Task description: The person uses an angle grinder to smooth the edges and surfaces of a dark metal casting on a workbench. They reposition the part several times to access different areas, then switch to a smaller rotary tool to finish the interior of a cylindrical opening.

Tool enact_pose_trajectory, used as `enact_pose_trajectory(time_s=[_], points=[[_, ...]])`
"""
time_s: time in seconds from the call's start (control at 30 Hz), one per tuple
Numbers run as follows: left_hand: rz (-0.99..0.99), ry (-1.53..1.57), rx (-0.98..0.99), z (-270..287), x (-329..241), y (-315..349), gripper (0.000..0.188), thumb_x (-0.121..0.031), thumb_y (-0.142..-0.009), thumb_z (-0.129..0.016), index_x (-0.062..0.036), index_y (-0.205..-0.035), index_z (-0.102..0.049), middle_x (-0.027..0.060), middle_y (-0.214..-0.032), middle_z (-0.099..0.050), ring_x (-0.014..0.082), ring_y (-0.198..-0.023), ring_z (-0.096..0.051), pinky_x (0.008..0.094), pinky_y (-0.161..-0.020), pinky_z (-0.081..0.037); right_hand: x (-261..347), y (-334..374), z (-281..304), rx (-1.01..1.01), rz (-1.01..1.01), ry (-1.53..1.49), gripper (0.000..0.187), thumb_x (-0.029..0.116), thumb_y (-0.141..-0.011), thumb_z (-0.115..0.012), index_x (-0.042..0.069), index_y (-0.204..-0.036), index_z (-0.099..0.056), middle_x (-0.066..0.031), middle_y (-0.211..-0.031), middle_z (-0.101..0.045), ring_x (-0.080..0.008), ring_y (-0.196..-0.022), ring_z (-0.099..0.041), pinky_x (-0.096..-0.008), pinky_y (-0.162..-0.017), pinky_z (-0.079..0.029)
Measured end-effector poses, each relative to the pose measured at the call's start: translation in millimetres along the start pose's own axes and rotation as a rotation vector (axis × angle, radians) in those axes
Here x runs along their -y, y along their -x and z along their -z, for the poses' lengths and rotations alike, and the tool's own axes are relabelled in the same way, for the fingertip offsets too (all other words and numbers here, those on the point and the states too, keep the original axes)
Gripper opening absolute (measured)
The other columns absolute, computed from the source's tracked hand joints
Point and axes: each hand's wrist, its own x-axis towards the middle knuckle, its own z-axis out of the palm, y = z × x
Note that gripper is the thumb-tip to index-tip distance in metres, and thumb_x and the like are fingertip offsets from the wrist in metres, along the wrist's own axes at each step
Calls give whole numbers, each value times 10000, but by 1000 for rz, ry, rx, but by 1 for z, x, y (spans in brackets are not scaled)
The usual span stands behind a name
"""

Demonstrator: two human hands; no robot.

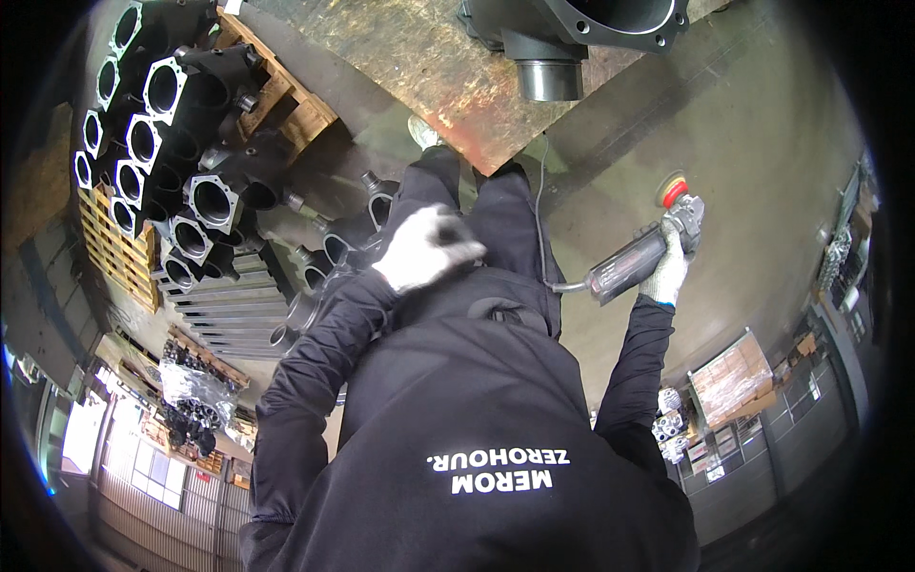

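My right hand (670, 267), in a white glove, is closed around a dark angle grinder (626, 264), held out to the right of my body. At the grinder's far end is a round red and yellow disc (673, 191). A grey cord (540, 210) runs from its rear toward the worktable. Also gloved in white, my left hand (424, 253) hangs over my lap, somewhat blurred, thumb apart from loosely bent fingers and nothing visible in it. Ahead, a large black flanged metal casting (550, 81) rests on the worn worktable (467, 114), out of reach of both hands.
Many similar black castings (143, 138) with bright flange faces stand at the left on wooden pallets (119, 243). More pipe-like castings (338, 243) lie close by my left arm. Wrapped boxes (732, 377) stand behind on the right. The table corner (488, 172) points at my legs.
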Motion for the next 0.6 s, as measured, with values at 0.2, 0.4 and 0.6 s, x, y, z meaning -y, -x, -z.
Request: enact_pose_trajectory(time_s=[0.2,0.4,0.6], points=[[-72,-57,411,-31,-17,-26,306,-333,-816,-778,-77,-982,-800,174,-989,-688,346,-1064,-637,407,-929,-491,2,1,-3,56,25,49,383,38,-870,-730,33,-1208,-550,-125,-820,-661,-269,-662,-685,-411,-643,-606],[-45,-19,479,-29,-7,-22,313,-316,-821,-780,-69,-1012,-800,168,-1081,-750,374,-1219,-606,422,-1097,-428,0,6,-8,36,30,56,358,34,-864,-733,29,-1181,-566,-123,-840,-659,-269,-678,-688,-413,-635,-606],[-105,-52,475,-41,-4,-27,292,-320,-804,-801,-88,-981,-808,162,-981,-716,353,-1073,-639,411,-961,-485,-9,4,-4,32,5,34,385,20,-861,-731,34,-1203,-555,-109,-866,-648,-257,-695,-682,-423,-663,-621]])
